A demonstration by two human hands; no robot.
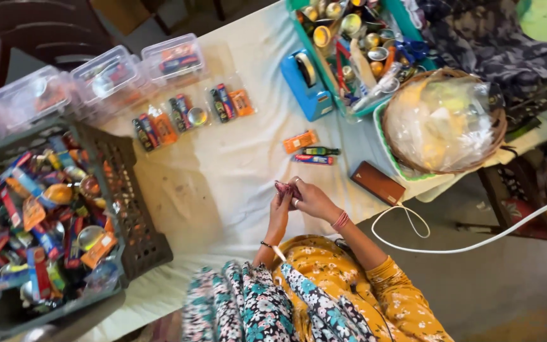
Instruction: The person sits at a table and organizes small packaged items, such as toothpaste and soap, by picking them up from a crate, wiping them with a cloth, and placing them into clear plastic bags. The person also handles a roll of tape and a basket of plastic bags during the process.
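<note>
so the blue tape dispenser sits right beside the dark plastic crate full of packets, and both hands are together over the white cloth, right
Not quite. In the head view the blue tape dispenser sits beside the teal tray of small tins, far from the dark plastic crate. Both hands, left hand and right hand, do meet over the white cloth.

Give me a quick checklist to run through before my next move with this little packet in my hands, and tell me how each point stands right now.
1. Small pink packet pinched between both hands: ok, left hand and right hand meet on it.
2. Packet open or sealed: cannot tell, fingers cover it.
3. Loose items in reach: ok, orange packet, dark small bottle and red-blue tube lie just ahead on the white cloth.
4. Sorted sets laid out: ok, three groups lie on clear lids.
5. Grey crate stocked: ok, full of mixed items.
6. White cable clear of hands: ok, it runs off to the right.
</note>
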